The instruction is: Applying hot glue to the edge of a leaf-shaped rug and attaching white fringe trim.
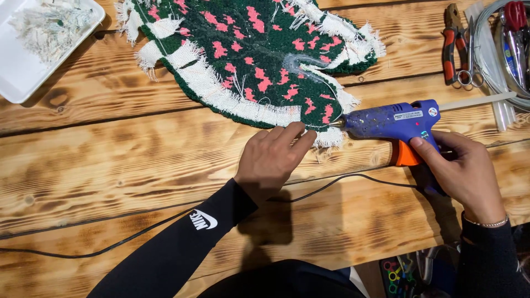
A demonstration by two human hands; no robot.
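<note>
Right hand (466, 168) grips the blue glue gun (395, 122); left hand (274, 155) presses flat, fingers extended, on the rug's (259, 60) fringe.

Bare desk (110, 165) open across the left and front, black cord (138, 232) trailing over it, white tray (22, 72) blocking the far-left corner, tufted rug piece (248, 55) filling the far middle, pliers (454, 44) and scissors (472, 66) crowding the far right
</note>
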